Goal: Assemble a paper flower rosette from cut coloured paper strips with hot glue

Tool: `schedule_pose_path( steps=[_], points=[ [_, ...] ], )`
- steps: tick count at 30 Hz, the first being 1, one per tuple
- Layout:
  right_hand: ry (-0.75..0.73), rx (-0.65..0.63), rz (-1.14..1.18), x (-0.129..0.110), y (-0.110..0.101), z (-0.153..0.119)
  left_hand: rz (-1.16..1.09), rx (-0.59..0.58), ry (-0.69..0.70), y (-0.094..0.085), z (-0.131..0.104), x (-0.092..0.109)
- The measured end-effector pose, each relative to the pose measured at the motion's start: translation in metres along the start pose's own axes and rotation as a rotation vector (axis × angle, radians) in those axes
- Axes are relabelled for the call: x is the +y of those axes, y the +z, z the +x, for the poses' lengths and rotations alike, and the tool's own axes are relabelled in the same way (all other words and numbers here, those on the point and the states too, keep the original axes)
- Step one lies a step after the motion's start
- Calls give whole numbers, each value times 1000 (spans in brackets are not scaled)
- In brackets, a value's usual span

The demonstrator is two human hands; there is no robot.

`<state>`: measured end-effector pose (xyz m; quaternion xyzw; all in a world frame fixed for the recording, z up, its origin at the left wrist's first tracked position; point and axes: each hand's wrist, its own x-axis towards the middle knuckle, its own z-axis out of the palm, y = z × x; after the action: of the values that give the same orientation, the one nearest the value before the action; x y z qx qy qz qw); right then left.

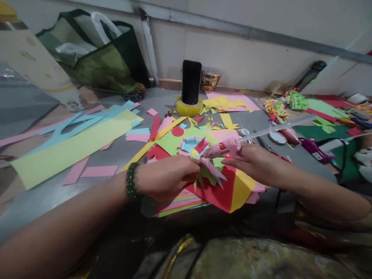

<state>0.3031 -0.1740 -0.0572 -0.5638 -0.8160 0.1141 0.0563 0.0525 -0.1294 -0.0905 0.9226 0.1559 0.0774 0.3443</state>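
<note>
My right hand (258, 162) is wrapped round a pink glue gun (225, 148) with a clear glue stick (279, 127) jutting from its back. The gun's tip points at the middle of a layered paper piece of green, blue, red and pink cut strips. My left hand (170, 174), with a dark green bead bracelet at its wrist, pinches the paper piece (213, 172) close to that tip. Beneath both lies a stack of coloured paper (183, 205), with red and yellow sheets on top.
A black phone (191, 82) stands in a yellow tape roll (188, 107). Paper strips (78, 145) cover the left. Paper pompoms (276, 109), a purple device (316, 150) and tools are at right. A green bag (113, 62), a cup (209, 79) and a bottle (43, 62) stand behind.
</note>
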Motion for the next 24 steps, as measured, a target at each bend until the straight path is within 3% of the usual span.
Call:
schedule_pose_path(
  steps=[7,24],
  points=[
    [-9,14,39,-3,-4,5,83,-77,-103,-3,1,5],
    [-62,-7,-10,-3,-4,4,62,-41,-63,0,1,3]
  ],
)
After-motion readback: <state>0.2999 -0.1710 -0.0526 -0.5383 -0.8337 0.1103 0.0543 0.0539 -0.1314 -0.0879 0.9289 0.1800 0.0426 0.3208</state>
